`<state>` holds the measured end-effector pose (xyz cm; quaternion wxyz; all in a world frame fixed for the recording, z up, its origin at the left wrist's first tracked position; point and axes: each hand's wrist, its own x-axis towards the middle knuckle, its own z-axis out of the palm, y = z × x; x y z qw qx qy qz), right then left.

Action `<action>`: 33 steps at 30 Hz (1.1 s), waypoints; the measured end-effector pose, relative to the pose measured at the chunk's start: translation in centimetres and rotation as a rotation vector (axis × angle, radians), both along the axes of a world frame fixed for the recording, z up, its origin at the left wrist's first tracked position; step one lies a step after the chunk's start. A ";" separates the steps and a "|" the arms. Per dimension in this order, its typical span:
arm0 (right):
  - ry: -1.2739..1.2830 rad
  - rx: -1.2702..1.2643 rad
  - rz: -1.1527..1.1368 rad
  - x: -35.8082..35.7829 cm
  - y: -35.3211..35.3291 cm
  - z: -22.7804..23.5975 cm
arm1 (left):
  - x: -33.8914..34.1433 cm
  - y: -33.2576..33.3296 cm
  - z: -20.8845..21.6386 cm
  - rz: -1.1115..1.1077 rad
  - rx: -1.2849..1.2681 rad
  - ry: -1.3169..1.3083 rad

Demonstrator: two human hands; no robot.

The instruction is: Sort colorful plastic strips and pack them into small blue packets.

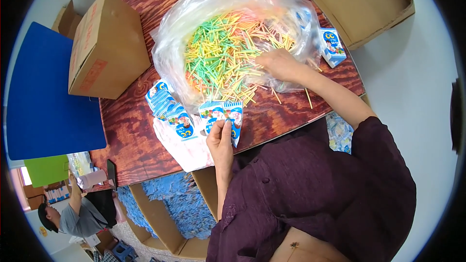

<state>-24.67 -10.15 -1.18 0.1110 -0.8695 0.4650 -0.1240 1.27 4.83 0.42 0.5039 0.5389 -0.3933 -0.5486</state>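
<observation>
My left hand [221, 138] pinches small blue-and-white printed packets [234, 111] at the near edge of the table, thumb on top. My right hand [279, 65] is down at the right side of a heap of thin coloured sticks [221, 48], green, yellow and pink. Its fingers are curled, and what they hold, if anything, is hidden. The sticks lie in a large, wide-open clear plastic bag [170, 43]. Left of my left hand, a fanned row of similar packets [167, 106] lies partly on a whitish cloth [187, 153].
A closed cardboard box [114, 43] stands left, beside a blue panel [53, 97]. An open carton [359, 0] is far right, near another packet [332, 48]. Loose sticks lie on the wood-grain table [131, 157]. Below are cartons with blue packets [182, 204]; a person [90, 213] sits lower left.
</observation>
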 end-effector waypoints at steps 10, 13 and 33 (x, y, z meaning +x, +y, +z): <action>-1.526 1.247 -0.247 0.2 0.0 2.3 | 0.8 0.6 -0.6 0.102 0.008 0.037; -1.814 1.569 -0.123 1.9 1.4 -0.2 | 0.4 0.3 -0.2 0.064 0.000 0.010; -1.088 0.413 -0.165 7.8 10.1 -1.4 | 0.6 1.1 -0.2 0.069 0.019 0.040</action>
